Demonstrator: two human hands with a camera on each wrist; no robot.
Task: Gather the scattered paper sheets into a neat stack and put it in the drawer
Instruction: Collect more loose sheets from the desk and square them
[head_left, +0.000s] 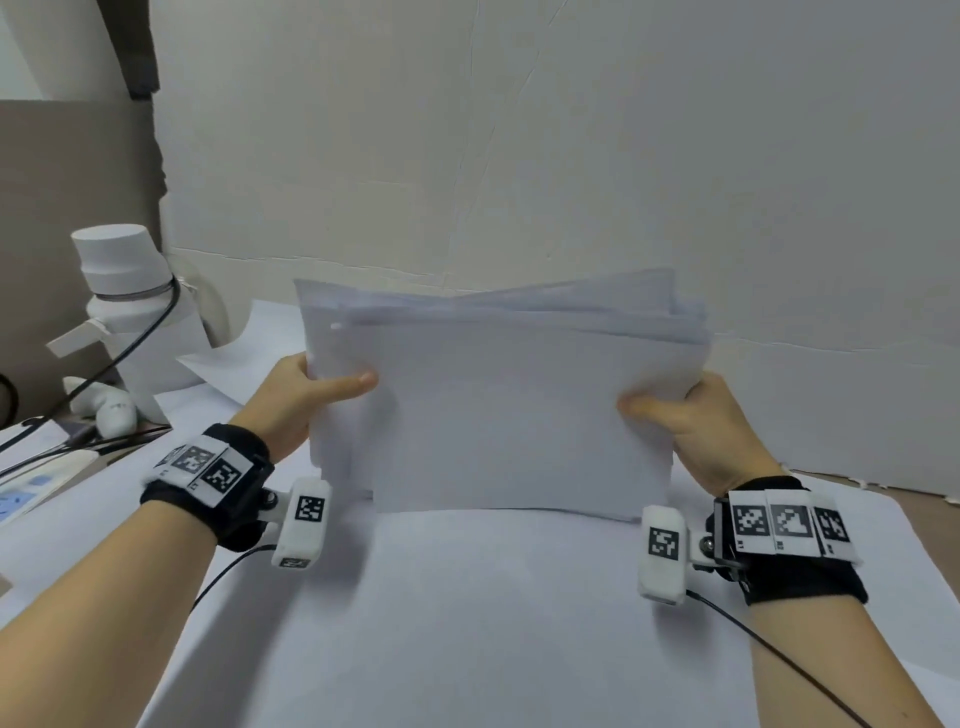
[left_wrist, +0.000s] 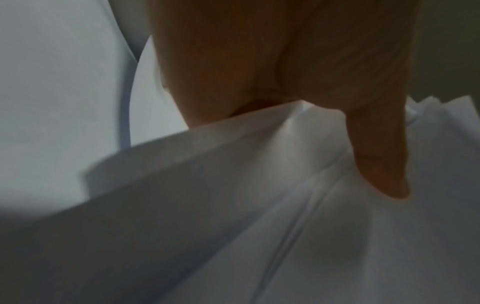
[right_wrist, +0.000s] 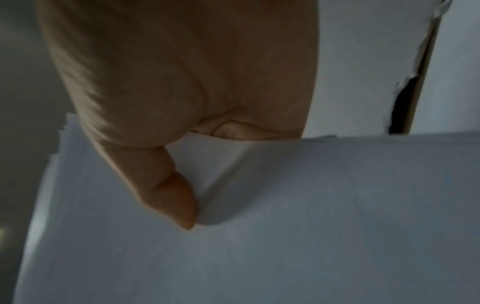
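Observation:
A stack of white paper sheets (head_left: 509, 410) stands nearly upright on its lower edge on the white table (head_left: 467, 623). Its top edges are uneven and fanned at the upper right. My left hand (head_left: 311, 387) grips the stack's left edge, thumb on the near face, fingers hidden behind. My right hand (head_left: 680, 410) grips the right edge the same way. In the left wrist view the left hand (left_wrist: 311, 102) pinches the stack (left_wrist: 259, 205), and in the right wrist view the right hand's (right_wrist: 182, 127) thumb presses on the sheets (right_wrist: 285, 226). No drawer is in view.
A white bottle (head_left: 130, 291) with a black cable (head_left: 124, 348) across it stands at the back left. A loose white sheet (head_left: 228, 358) lies beside it. Small white items and a device lie at the left edge. A white wall (head_left: 571, 156) rises close behind the stack.

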